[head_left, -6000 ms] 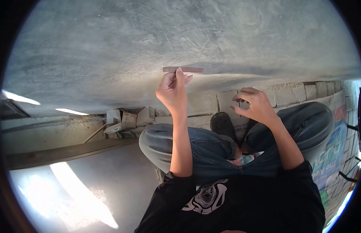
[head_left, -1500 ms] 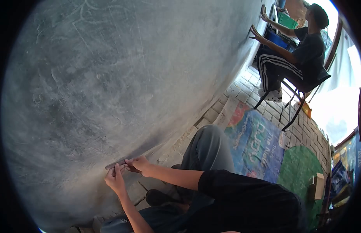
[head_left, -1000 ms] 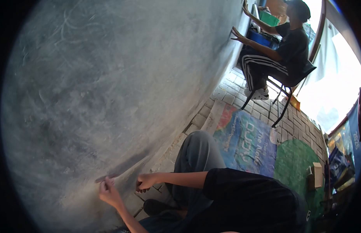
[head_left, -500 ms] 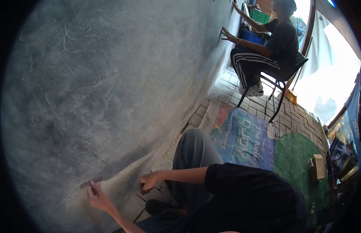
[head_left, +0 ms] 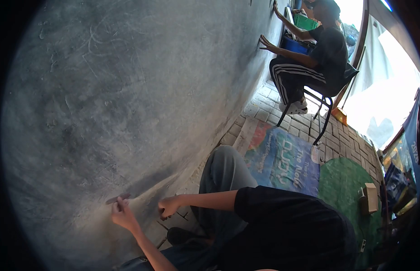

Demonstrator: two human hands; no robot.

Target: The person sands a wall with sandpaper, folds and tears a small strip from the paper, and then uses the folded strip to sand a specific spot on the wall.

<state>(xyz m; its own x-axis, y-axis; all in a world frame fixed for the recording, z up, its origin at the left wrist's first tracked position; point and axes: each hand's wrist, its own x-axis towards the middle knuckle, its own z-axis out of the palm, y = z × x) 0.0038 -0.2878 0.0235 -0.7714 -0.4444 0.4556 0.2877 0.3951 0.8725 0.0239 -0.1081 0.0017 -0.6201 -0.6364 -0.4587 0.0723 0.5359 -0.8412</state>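
Left hand (head_left: 122,216): fingertips pinched on a short flat strip (head_left: 118,198), which lies edge-on against the grey wall (head_left: 128,90) just above the knuckles, low down near the wall's foot. Right hand (head_left: 168,207): curled into a loose fist just to the right of the left, apart from it and off the strip; anything inside the fist is hidden. A paler, rubbed-looking patch (head_left: 144,198) sits between the two hands. Judgement: the step in hand is working the strip across the wall surface, one-handed, at the edge of the pale patch. The next stroke calls for flat, even pressure along the strip so it doesn't tip or slip from the fingertips. Beyond the right hand: brick paving (head_left: 264,106), a printed banner (head_left: 282,160), and a co-worker (head_left: 327,49) seated on a chair (head_left: 329,97), both hands on the same wall.
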